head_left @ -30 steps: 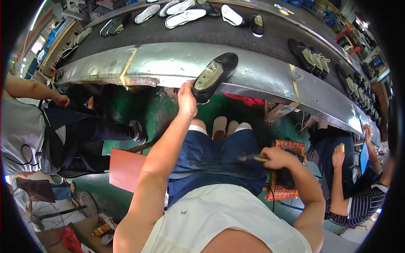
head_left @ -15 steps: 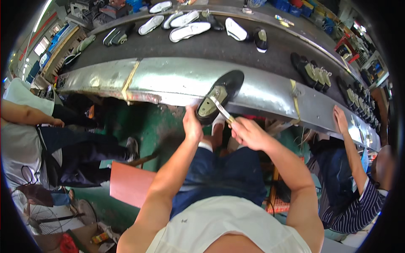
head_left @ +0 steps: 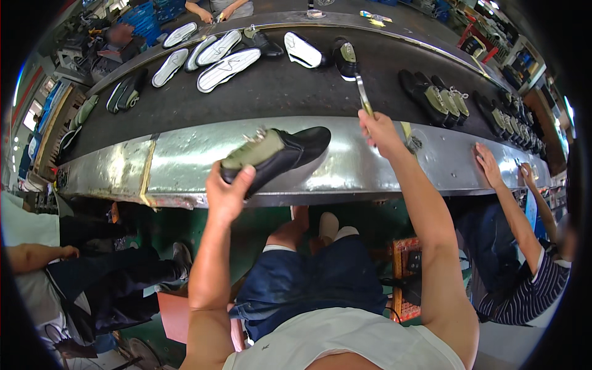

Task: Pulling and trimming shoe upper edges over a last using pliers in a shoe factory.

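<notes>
My left hand (head_left: 227, 192) grips the heel end of a black shoe (head_left: 311, 145) with an olive-green lining. The shoe is turned on its side over the metal edge, its toe pointing away to the right. My right hand (head_left: 381, 131) is closed round the yellowish handle of a slim metal tool (head_left: 362, 92); its exact kind I cannot make out. The tool points away from me, apart from the held shoe. Just beyond its tip, a black shoe with an olive lining (head_left: 346, 58) rests on the dark belt (head_left: 271, 92).
Several shoes with white soles (head_left: 228, 69) lie on the belt at far left. Rows of black shoes (head_left: 431, 98) stand at right. A metal ledge (head_left: 364, 160) runs along my side. A co-worker's hand (head_left: 487, 165) rests on it at right; another person (head_left: 37, 253) is at left.
The shoe has moved left and rolled onto its side in my left hand. My right hand has drawn the tool out of the shoe's opening and moved it forward and right.
</notes>
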`<state>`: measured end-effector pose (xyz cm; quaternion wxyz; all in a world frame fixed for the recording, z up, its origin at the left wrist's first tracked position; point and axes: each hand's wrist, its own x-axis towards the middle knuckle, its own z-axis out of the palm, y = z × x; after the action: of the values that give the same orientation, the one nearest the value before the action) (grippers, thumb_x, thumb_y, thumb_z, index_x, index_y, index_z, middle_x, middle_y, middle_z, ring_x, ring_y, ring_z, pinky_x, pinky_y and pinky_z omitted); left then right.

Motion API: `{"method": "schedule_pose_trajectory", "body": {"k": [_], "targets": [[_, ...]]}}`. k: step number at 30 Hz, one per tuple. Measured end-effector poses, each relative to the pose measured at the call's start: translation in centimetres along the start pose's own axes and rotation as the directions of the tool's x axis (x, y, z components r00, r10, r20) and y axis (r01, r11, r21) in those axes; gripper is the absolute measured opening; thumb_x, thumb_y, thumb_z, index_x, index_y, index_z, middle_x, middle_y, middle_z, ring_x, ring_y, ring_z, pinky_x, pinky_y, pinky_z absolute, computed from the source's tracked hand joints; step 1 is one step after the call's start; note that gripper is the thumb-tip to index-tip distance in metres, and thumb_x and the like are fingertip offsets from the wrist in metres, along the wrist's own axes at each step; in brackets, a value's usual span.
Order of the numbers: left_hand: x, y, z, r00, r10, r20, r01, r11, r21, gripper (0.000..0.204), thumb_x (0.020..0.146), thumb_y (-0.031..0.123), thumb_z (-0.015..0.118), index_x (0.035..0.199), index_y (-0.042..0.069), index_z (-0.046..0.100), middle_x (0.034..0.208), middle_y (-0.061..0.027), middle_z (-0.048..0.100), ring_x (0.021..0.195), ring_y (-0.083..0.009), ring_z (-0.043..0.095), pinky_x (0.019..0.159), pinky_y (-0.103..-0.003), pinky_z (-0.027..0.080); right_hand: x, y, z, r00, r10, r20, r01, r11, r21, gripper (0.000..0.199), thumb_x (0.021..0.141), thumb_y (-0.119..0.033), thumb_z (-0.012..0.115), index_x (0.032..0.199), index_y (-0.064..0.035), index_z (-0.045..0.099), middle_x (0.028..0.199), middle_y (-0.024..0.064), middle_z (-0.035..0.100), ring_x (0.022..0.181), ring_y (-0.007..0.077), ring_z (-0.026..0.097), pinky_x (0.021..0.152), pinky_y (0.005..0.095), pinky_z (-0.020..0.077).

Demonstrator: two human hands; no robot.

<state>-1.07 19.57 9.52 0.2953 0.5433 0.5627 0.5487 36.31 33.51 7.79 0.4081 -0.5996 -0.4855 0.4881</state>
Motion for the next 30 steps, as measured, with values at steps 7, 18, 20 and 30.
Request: {"method": "schedule_pose_trajectory", "body": {"k": [7, 18, 20, 30], "targets": [[14.0, -3.0, 4.9, 0.997, 0.029, -0.076, -0.040, 0.989, -0.141, 0.055, 0.083, 0.036, 0.082, 0.110, -0.008, 0.064, 0.098, -0.0138, 0.071, 0.087, -0.0160, 0.065, 0.081, -0.031, 0.053, 13.5, 0.6, -2.4, 0.918, -0.177, -0.356, 0.024, 0.919, -0.394, 0.052, 0.089, -0.045, 0.070, 0.088, 0.0071, 0.069, 0.082, 0.0144, 0.070, 0.073, 0.0233, 0.066, 0.070, 0.0407, 0.0503], [23.1, -10.2, 9.9, 0.969, 0.059, 0.240, -0.176, 0.846, 0.504, 0.069, 0.087, 0.032, 0.076, 0.139, -0.001, 0.045, 0.128, -0.0277, 0.061, 0.118, -0.0420, 0.060, 0.101, -0.044, 0.048, 27.1, 1.6, -3.1, 0.835, -0.220, -0.504, -0.006, 0.913, -0.408, 0.092, 0.069, -0.056, 0.087, 0.124, 0.0115, 0.056, 0.116, 0.0259, 0.066, 0.108, 0.0346, 0.067, 0.094, 0.0409, 0.0512], [23.2, -10.4, 9.5, 0.978, 0.092, 0.186, -0.172, 0.858, 0.484, 0.071, 0.087, 0.032, 0.076, 0.141, -0.001, 0.043, 0.130, -0.0287, 0.059, 0.120, -0.0432, 0.059, 0.102, -0.044, 0.047, 28.3, 1.4, -1.0, 0.807, -0.283, -0.518, 0.041, 0.902, -0.429, 0.092, 0.068, -0.055, 0.088, 0.123, 0.0122, 0.056, 0.116, 0.0260, 0.067, 0.109, 0.0353, 0.066, 0.096, 0.0410, 0.0501], [31.7, -18.3, 7.7, 0.890, 0.345, -0.298, -0.148, 0.836, 0.528, 0.093, 0.088, 0.049, 0.071, 0.144, -0.015, 0.033, 0.147, -0.0336, 0.037, 0.139, -0.0441, 0.036, 0.118, -0.047, 0.028, 33.4, 4.7, -6.5, 0.875, -0.139, -0.463, 0.278, 0.928, 0.247, 0.057, 0.084, -0.035, 0.081, 0.120, 0.0047, 0.059, 0.110, 0.0163, 0.067, 0.100, 0.0295, 0.066, 0.081, 0.0416, 0.0553]]}}
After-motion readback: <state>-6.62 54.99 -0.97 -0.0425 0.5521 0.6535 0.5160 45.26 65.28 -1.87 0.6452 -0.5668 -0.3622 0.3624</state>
